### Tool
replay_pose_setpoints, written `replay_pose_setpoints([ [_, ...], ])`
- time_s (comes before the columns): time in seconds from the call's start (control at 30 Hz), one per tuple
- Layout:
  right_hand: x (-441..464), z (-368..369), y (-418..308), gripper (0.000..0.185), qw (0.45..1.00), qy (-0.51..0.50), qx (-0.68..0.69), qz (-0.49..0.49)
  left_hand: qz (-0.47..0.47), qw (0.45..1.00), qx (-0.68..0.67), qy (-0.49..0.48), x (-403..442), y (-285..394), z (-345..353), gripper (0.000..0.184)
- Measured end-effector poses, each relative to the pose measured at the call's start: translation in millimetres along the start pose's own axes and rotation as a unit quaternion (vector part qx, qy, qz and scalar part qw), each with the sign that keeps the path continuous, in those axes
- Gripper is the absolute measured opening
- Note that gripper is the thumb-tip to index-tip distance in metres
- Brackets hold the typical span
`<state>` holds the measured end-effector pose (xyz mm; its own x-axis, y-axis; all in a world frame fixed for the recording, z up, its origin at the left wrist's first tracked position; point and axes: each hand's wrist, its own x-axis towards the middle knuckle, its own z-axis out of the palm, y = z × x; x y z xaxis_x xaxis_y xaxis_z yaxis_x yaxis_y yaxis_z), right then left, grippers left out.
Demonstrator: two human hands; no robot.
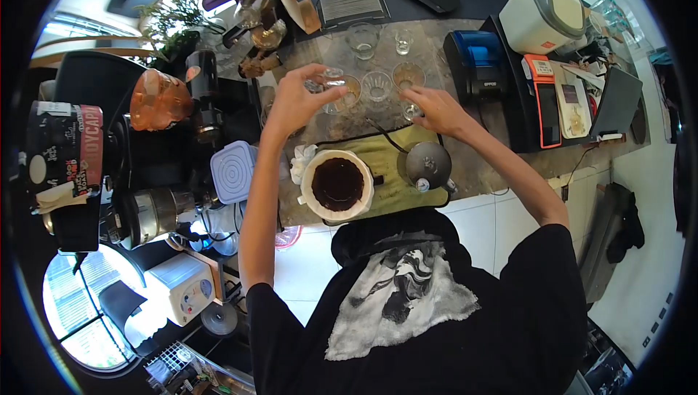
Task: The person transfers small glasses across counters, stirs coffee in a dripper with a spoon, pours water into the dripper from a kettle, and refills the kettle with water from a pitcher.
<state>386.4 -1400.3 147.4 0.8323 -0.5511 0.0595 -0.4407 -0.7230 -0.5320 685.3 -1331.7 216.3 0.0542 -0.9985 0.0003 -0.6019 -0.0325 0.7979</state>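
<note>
My left hand (309,97) is closed around a small clear glass (333,75) at the left end of a group of glasses. Fingers bent, my right hand (434,110) touches or grips a glass (408,75) at the group's right side; the exact contact is hard to make out. Between the hands stands another clear glass (376,86). Nearer my body, a white filter cone (308,195) holds dark coffee grounds (338,184). To its right a dark gooseneck kettle (429,165) rests on a green cloth (385,149).
Behind the glasses are a clear server (362,40) and a small glass (403,42). A blue-topped printer (476,64) and an orange-framed device (547,104) stand at the right. At the left are a blue-lidded container (233,171) and an orange jar (160,100).
</note>
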Motion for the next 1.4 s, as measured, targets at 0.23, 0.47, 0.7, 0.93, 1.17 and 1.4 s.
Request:
replay_pose_setpoints([
  [0.23, -7, 8, 7, 0.050, 0.995, -0.008, -0.088, -0.040, 0.002, 0.997, 0.065, -0.029, -2, 2, -3, 0.050],
  [0.47, -8, 2, 10, 0.054, 0.995, -0.032, -0.084, -0.033, -0.045, 0.997, 0.055, 0.003, -11, -4, -9, 0.049],
  [0.7, -3, -5, 13, 0.049, 0.994, -0.057, -0.089, -0.032, -0.117, 0.993, -0.025, 0.005, -21, 8, -22, 0.045],
  [0.93, 5, 5, 14, 0.053, 0.997, -0.060, -0.056, 0.010, -0.097, 0.994, -0.046, 0.002, -25, 8, -27, 0.041],
  [1.17, 7, -2, 10, 0.056, 0.994, -0.070, -0.060, 0.056, -0.103, 0.993, -0.065, -0.003, -24, 3, -27, 0.042],
  [1.4, 30, -43, -15, 0.058, 0.989, -0.127, -0.002, 0.080, -0.105, 0.992, -0.064, 0.004, -24, 1, -30, 0.042],
])
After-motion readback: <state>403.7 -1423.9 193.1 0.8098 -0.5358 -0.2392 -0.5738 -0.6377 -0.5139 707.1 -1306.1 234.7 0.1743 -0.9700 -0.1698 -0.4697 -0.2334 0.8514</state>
